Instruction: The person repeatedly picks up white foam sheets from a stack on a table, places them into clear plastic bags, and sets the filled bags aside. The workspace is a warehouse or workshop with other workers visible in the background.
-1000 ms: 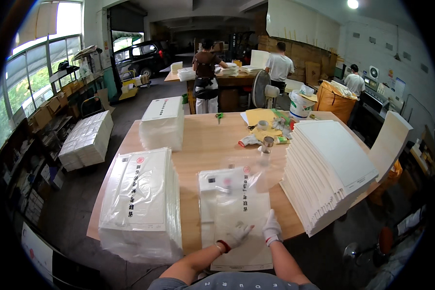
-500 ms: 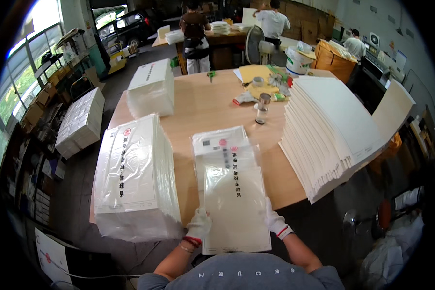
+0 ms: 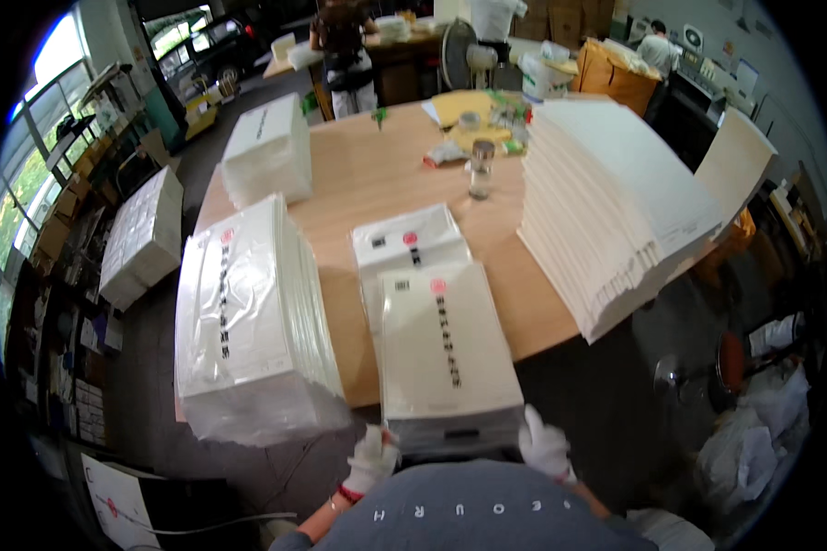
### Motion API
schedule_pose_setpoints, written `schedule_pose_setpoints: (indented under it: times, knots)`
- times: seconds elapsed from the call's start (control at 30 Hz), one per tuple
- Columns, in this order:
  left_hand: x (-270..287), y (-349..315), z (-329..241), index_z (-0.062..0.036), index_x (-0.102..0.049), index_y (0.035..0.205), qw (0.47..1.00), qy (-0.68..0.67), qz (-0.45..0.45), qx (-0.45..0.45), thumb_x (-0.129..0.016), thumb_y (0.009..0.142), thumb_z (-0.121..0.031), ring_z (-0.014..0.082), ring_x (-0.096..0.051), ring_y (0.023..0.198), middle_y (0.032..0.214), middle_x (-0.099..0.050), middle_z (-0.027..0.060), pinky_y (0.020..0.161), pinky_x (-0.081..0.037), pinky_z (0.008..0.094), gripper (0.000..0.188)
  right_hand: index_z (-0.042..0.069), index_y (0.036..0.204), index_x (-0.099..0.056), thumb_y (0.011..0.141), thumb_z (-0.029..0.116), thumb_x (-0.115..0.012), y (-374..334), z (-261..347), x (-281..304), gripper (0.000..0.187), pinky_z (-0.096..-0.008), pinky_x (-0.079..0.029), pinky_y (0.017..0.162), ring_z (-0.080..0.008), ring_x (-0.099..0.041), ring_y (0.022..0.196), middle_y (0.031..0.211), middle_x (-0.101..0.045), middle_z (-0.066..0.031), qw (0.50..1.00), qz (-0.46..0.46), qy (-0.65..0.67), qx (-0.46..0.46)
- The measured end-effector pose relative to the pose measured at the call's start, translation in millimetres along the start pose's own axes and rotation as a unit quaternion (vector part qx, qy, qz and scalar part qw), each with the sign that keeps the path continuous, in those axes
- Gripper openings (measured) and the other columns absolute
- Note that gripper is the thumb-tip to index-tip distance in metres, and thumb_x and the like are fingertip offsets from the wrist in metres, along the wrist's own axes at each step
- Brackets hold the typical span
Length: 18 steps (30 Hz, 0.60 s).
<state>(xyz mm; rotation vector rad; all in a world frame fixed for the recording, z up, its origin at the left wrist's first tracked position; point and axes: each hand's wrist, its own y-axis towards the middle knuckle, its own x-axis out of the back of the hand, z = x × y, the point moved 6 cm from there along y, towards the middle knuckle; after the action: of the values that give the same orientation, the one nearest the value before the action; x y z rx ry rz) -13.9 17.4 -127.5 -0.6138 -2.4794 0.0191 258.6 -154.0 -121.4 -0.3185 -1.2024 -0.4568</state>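
A large cream envelope with a red emblem and a column of dark print lies inside a clear plastic bag. The bag's loose end hangs over the table's near edge, close to my body. My left hand, in a white glove with a red cuff, is closed at the bag's near left corner. At the opposite corner, my right hand, gloved alike, grips the bag's side with one digit pointing up; motion blurs it slightly. Under the far end of this envelope rests another bagged envelope.
A tall stack of bagged envelopes stands at left, with another stack behind it. A fanned pile of cream envelopes covers the right side. A glass jar stands mid-table. People work beyond a fan.
The cream envelope has slid into the plastic bag, and its printed face now shows. Both hands have drawn back toward my body. My view has shifted slightly.
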Motion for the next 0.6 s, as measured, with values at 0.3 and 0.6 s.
schedule_pose_setpoints:
  times: [0.3, 0.6]
  knots:
    - [17.9, 15.9, -129.2, -0.0065, -0.051, 0.074, 0.949, 0.001, 0.015, -0.315, -0.055, 0.065, -0.001, 0.0293, -0.055, 0.063, 0.075, -0.053, 0.0128, 0.054, -0.042, 0.0350, 0.012, 0.000, 0.117, -0.050, 0.086, 0.021, -0.056, 37.4, -7.2, -96.5, 0.038, -0.0285, -0.047, 0.078, -0.0138, -0.056, 0.091, 0.102, -0.058, -0.0082, 0.665, 0.202, 0.706, -0.133]
    - [218.5, -30.2, -88.1, -0.0023, -0.045, 0.076, 0.772, -0.222, -0.474, -0.361, -0.042, 0.091, -0.013, 0.0147, -0.048, 0.071, 0.081, -0.048, 0.0072, 0.061, -0.042, 0.0253, 0.018, 0.001, 0.113, -0.052, 0.089, 0.020, -0.052, 133.9, 255.3, 5.9, 0.030, -0.0253, -0.049, 0.070, -0.0141, -0.058, 0.086, 0.097, -0.059, -0.0070, 0.582, 0.311, 0.750, -0.039]
